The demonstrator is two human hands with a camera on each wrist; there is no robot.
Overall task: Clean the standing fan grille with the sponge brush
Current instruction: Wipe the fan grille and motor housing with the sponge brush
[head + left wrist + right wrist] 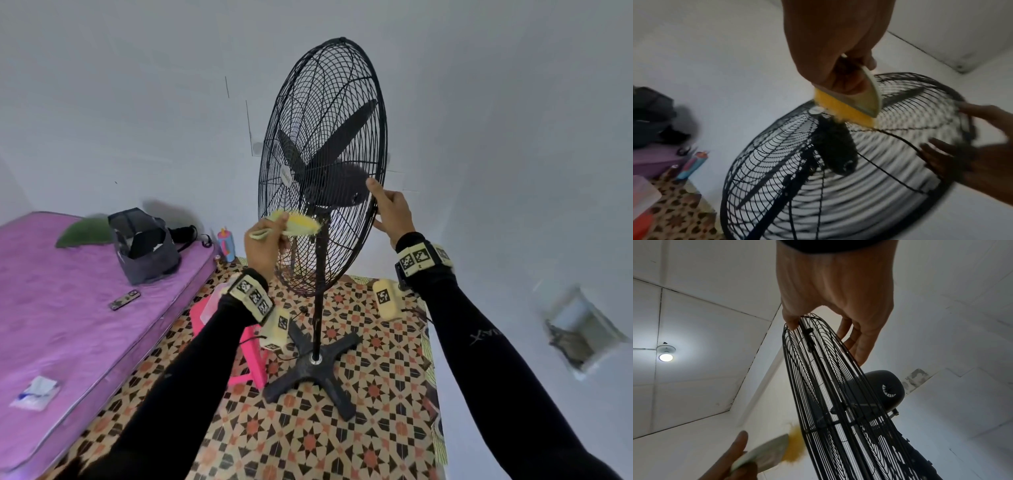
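At the fan's near rim, the right hand (pixel 390 212) grips the grille (pixel 322 164) edge, thumb on the front wires and fingers curled behind, steadying it. The left hand (pixel 265 245) is closed round the brush (pixel 294 224) handle, yellow bristles against the front wires low down, near the pole (pixel 318 301). Blur on the bristles suggests a stroke under way. Whether any wires are already clean I cannot tell; most of the grille lies above the brush, so much likely remains. Beyond stand a purple mattress (pixel 68 308) and patterned floor (pixel 359 428).
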